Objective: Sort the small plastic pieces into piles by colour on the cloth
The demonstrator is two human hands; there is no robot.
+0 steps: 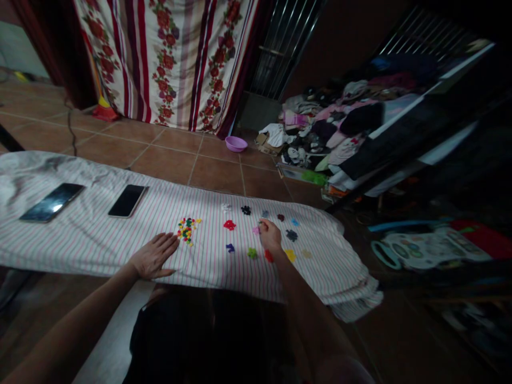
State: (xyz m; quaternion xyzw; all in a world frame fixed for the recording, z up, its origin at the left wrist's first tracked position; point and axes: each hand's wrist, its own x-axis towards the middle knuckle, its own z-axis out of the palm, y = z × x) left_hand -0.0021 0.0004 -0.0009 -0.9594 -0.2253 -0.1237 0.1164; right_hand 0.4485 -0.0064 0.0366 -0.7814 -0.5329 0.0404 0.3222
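Observation:
My left hand [155, 257] lies flat with its fingers stretched out on a striped cloth [100, 240]. Its fingertips reach the edge of a mixed pile of small coloured pieces [187, 229], mostly yellow, red and green. Over the colour-sorted piles, my right hand [271, 234] has its fingers pinched together beside a small pink pile [256, 230]; whatever is between them is too small to name. Around it sit a red pile [229, 225], a black pile [245, 210], a green pile [252, 253], a yellow pile [290, 255] and a dark grey pile [292, 235].
Two phones, a larger one [52, 202] and a smaller one [128, 201], lie on the cloth at left. Beyond the cloth, a purple basin [236, 143] stands on the tiled floor. A heap of clothes [320, 122] fills the back right, near a floral curtain [172, 64].

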